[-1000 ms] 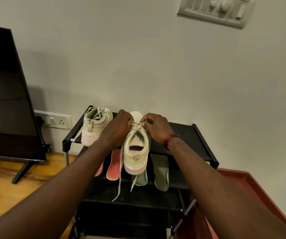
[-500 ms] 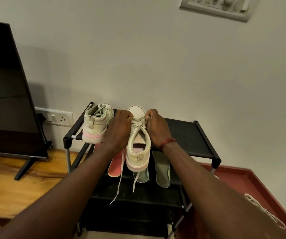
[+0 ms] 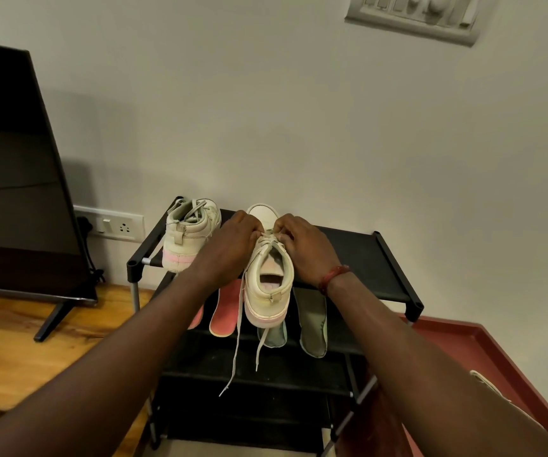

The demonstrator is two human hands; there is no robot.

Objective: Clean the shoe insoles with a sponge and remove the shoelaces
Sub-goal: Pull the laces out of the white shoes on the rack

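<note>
Your left hand (image 3: 229,242) and right hand (image 3: 305,249) meet over the cream high-top sneaker with pink sole (image 3: 267,285). It sits heel toward you on the top shelf of the black fabric shoe rack (image 3: 365,258). Fingers of both hands are curled in, pinching the pale flat shoelace (image 3: 238,328) near the front eyelets. Two loose lace ends hang past the heel. The matching second sneaker (image 3: 188,235) is at the shelf's left corner. Pink insoles (image 3: 225,311) and grey-green insoles (image 3: 314,321) stick out beneath.
</note>
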